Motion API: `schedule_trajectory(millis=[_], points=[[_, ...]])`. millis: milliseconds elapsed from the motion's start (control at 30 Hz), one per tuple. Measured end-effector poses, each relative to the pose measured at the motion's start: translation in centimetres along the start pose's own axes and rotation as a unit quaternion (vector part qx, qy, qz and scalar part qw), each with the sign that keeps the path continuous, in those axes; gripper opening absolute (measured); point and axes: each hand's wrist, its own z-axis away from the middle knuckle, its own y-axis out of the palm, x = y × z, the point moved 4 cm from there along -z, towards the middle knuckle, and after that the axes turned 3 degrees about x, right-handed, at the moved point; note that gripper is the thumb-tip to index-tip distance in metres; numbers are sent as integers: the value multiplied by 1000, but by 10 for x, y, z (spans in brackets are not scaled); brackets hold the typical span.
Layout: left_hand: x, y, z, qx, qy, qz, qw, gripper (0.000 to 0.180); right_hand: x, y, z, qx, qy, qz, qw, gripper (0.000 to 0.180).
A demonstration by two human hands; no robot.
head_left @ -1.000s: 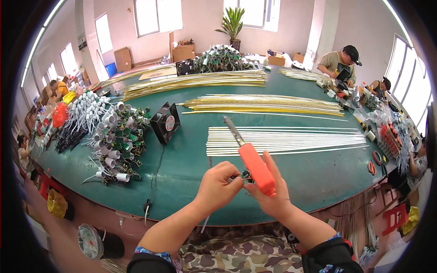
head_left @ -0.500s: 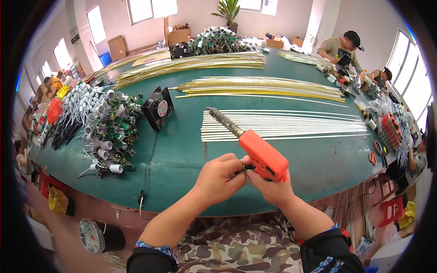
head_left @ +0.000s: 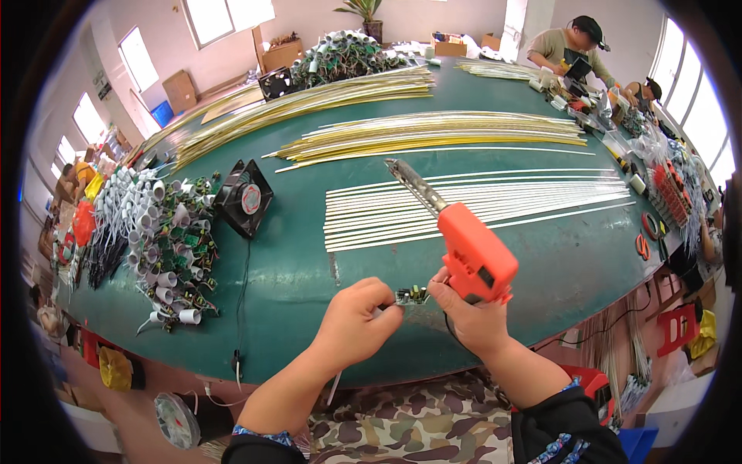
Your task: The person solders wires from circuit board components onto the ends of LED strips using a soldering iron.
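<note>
Camouflage cloth (head_left: 402, 429) is seen at the lower edge, with both forearms rising from dark cuffs. The left hand (head_left: 357, 323) is curled shut, its fingertips pinched on the left end of a small green circuit board (head_left: 413, 295); a thin white wire (head_left: 335, 387) hangs below the wrist, its upper end hidden by the hand. The right hand (head_left: 473, 319) is closed around the grip of an orange plastic soldering gun (head_left: 473, 251), and its thumb touches the board's right end. The board is thus held between both hands, just above the near rim of the green table (head_left: 294, 271); its parts are too small to be made out. The gun's blocky body is tilted, and its slim metal barrel is pointed away over a flat row of long white strips (head_left: 479, 205). To the left, a square black fan (head_left: 243, 198) is stood on edge, with a dark cord run to the table rim. Beyond it a heap of white tube-shaped caps (head_left: 158, 224) mixed with green boards is spread out. Farther off, bundles of thin yellow rods (head_left: 433, 130) are laid across the matte tabletop. At the far right, a person in an olive shirt (head_left: 568, 42) is partly cut off by the rim.
</note>
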Motion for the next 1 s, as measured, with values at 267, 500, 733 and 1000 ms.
schedule_trajectory(millis=[267, 500, 733, 1000], points=[[-22, 4, -40, -31, 197, -91, 976, 50, -3, -4, -22, 2, 49, -23, 999, 37], [0, 6, -70, 28, 198, -18, 980, 19, -16, -3, -45, -39, -5, 41, 998, 28], [15, -50, -55, -12, 204, -240, 949, 12, -24, 3, -43, -71, 69, 87, 991, 23], [11, -153, -41, 23, 161, -467, 869, 14, 3, -32, -48, -72, 133, 19, 988, 32]])
